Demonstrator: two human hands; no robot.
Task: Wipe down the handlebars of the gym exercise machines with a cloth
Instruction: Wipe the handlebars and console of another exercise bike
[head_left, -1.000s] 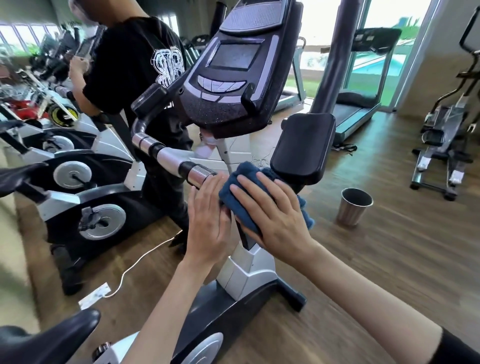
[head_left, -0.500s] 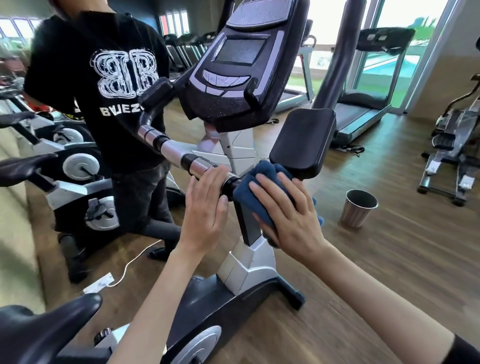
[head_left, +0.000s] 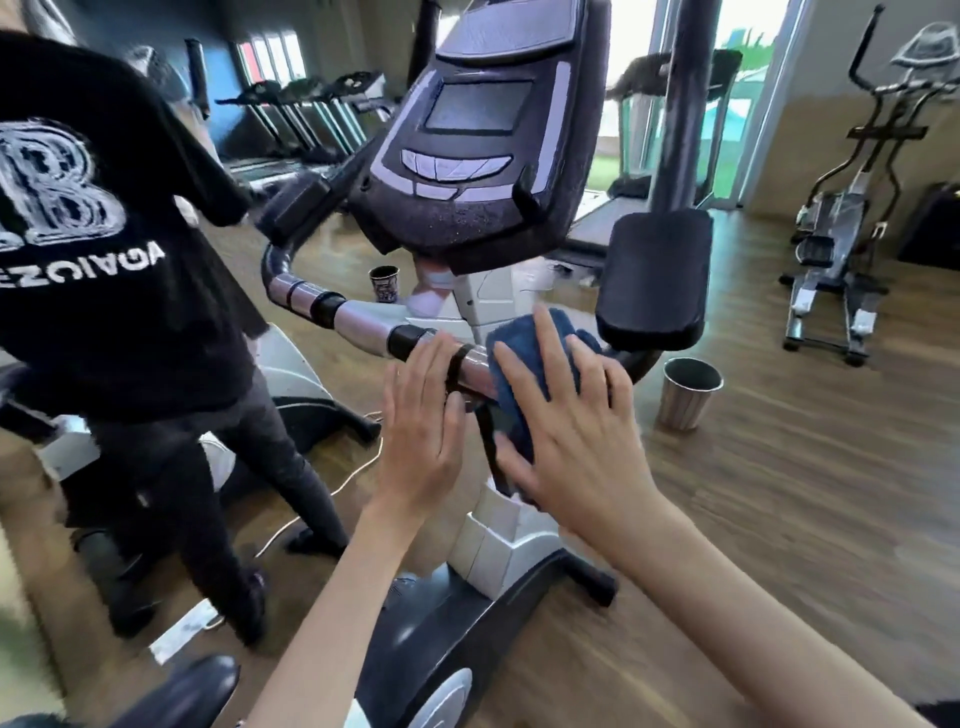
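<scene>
An exercise bike's handlebar (head_left: 358, 325), silver with black bands, curves from the left toward the bike's centre post under the dark console (head_left: 478, 140). My left hand (head_left: 421, 431) rests on the bar with straight fingers, just left of the cloth. A dark blue cloth (head_left: 524, 358) is draped over the bar beside the post. My right hand (head_left: 566, 421) presses it flat against the bar with spread, nearly straight fingers. A black arm pad (head_left: 657, 275) sits right of the cloth.
A person in a black printed shirt (head_left: 98, 260) stands close on the left beside other bikes. A metal bin (head_left: 688, 392) stands on the wood floor to the right. An elliptical (head_left: 852, 208) is at far right, treadmills (head_left: 301, 119) behind. A white cable (head_left: 332, 488) lies on the floor.
The view has swung left and closer. My right hand slid the cloth slightly left along the bar toward my left hand. The person on the left has stepped nearer.
</scene>
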